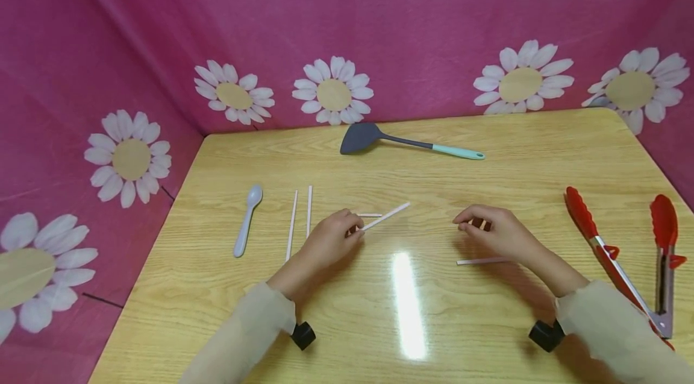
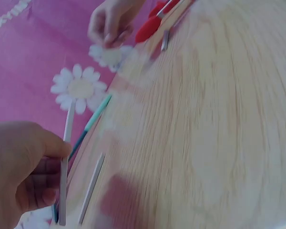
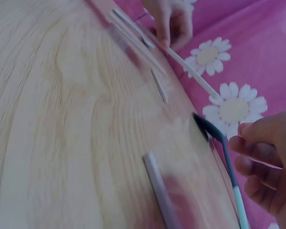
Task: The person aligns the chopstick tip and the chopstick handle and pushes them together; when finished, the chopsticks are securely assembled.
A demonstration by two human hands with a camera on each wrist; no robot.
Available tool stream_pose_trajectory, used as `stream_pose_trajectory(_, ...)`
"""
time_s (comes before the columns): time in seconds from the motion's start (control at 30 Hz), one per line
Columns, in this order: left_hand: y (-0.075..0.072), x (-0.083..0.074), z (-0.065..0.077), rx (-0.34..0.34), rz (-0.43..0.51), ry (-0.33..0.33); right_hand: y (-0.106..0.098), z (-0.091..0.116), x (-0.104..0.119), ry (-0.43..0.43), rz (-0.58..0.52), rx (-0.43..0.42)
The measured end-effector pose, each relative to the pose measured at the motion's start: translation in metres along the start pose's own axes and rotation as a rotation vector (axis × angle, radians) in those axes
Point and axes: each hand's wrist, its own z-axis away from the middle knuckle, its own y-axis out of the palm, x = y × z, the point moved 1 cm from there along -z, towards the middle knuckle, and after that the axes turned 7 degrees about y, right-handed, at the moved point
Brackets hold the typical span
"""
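My left hand [image 1: 332, 240] pinches a thin white chopstick [image 1: 391, 213] between thumb and fingers, raised over the table and slanting up to the right. Another white chopstick [image 1: 371, 215] lies on the wood beyond it, partly hidden by the hand. In the left wrist view the held chopstick [image 2: 63, 191] has a blunt, squared near end. To the right, my right hand [image 1: 496, 230] hovers with loosely bent fingers and nothing visible in them. Below that hand a chopstick [image 1: 477, 261] rests on the table; the right wrist view shows this chopstick [image 3: 158, 191] apart from the fingers.
Left of the left hand lie two chopsticks, one slim [image 1: 291, 224] and one straighter [image 1: 309, 209], plus a pale spoon [image 1: 248, 221]. A dark spatula [image 1: 362, 138] with a mint handle lies near the back edge. Red-headed tongs [image 1: 664, 227] lie spread at the right. Pink flowered cloth [image 1: 423, 28] hangs behind.
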Motion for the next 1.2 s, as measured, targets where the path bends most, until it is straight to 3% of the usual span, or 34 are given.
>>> stream_pose_trajectory(0.17,-0.004,0.019,0.011,-0.084,-0.053,-0.166,-0.007,0.012,-0.011,0.054,0.006,0.058)
stream_pose_trajectory(0.3,-0.007,0.027,0.015,-0.156,-0.037,-0.272,-0.011,0.022,-0.021,0.054,0.026,0.102)
stream_pose_trajectory(0.53,-0.007,0.034,0.017,-0.2,0.002,-0.399,-0.009,0.037,-0.035,0.043,0.107,0.153)
stream_pose_trajectory(0.77,-0.004,0.034,0.019,-0.175,0.012,-0.407,-0.006,0.044,-0.04,-0.047,0.134,0.138)
stream_pose_trajectory(1.07,0.004,0.03,0.02,-0.035,-0.062,-0.414,-0.003,0.045,-0.041,-0.099,0.255,0.109)
stream_pose_trajectory(1.2,0.002,0.029,0.018,-0.063,-0.148,-0.379,-0.003,0.046,-0.04,-0.105,0.271,0.104)
